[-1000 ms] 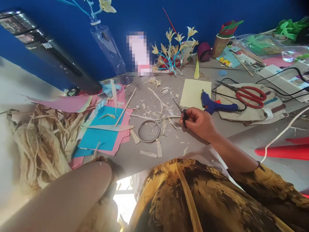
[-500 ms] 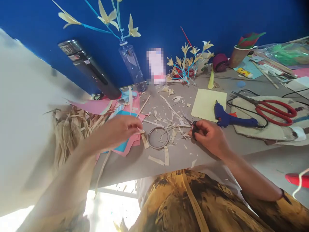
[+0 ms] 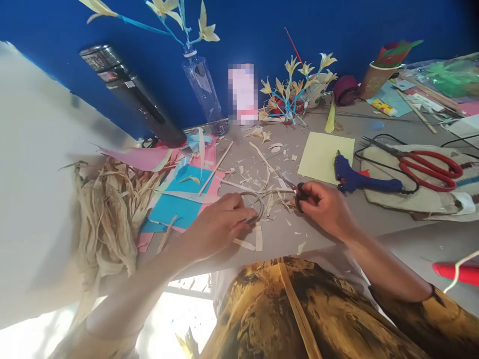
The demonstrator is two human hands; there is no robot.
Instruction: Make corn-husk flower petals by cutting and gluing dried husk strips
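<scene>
My left hand (image 3: 230, 219) is over the near left side of a thin grey ring (image 3: 261, 200) lying on the table. Its fingers are pinched together at the ring's edge; whether they hold the ring or a small piece under the fingertips I cannot see. My right hand (image 3: 326, 207) is closed around the black handles of small scissors (image 3: 298, 193), their blades pointing up and left. Between the hands lie pale dried-husk strips (image 3: 267, 212) and many small cut scraps (image 3: 245, 174). Blue paper (image 3: 179, 199) lies beside my left forearm on pink sheets.
Dried husks (image 3: 108, 219) are heaped at the left. Behind stand a dark box (image 3: 130, 94), a clear bottle (image 3: 204, 92) with husk flowers and a cluster of flowers (image 3: 290, 92). On the right are yellow paper (image 3: 322, 154), a blue glue gun (image 3: 355, 179) and red-handled scissors (image 3: 430, 169).
My left hand has moved right and nearer to me, from the blue paper's edge to the grey ring, uncovering the blue paper. My right hand keeps the scissors in nearly the same place.
</scene>
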